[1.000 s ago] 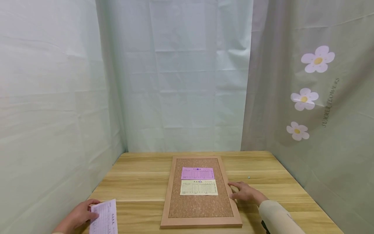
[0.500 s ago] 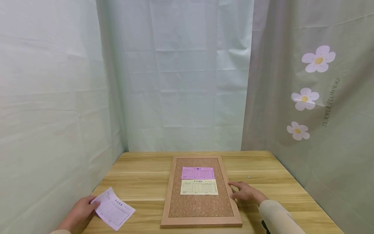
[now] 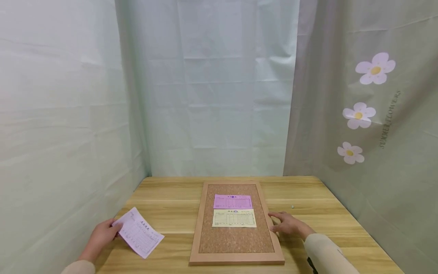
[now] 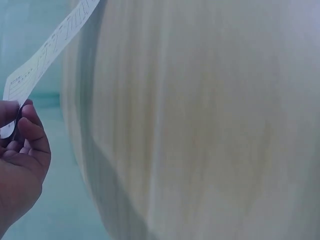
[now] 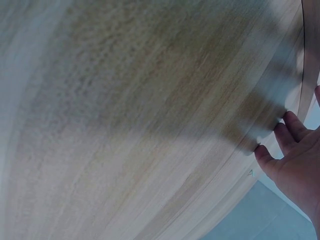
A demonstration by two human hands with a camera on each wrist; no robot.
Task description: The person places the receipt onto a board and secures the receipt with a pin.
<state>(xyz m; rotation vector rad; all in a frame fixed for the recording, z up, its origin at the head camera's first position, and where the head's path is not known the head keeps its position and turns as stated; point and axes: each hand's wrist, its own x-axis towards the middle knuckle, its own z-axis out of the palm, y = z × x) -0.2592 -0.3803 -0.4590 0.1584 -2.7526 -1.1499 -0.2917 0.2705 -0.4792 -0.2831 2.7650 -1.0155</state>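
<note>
Between the thumb and fingers of my left hand [image 3: 102, 235] is a pale lilac printed receipt slip [image 3: 139, 233], pinched at its left corner and tilted over the table. The left wrist view shows the slip [image 4: 45, 52] nearly edge-on, clear of the wood. A wood-framed cork board [image 3: 236, 241] lies flat in the middle. On it are a pink printed slip [image 3: 233, 201] and, just below, a pale yellow one [image 3: 234, 219]. My right hand [image 3: 290, 225] rests at the board's right frame, fingers loosely extended; in the right wrist view, fingertips [image 5: 264, 154] touch the tabletop.
A tiny pale-green item [image 3: 292, 207] lies on the wooden table [image 3: 167, 190], beyond my right hand. Light fabric curtains [image 3: 219, 95] close off the back and both sides; the right one bears printed flowers [image 3: 375, 70].
My left hand has lifted the lilac slip and carried it forward and to the right, turning it aslant. The right hand has stayed at the board's edge.
</note>
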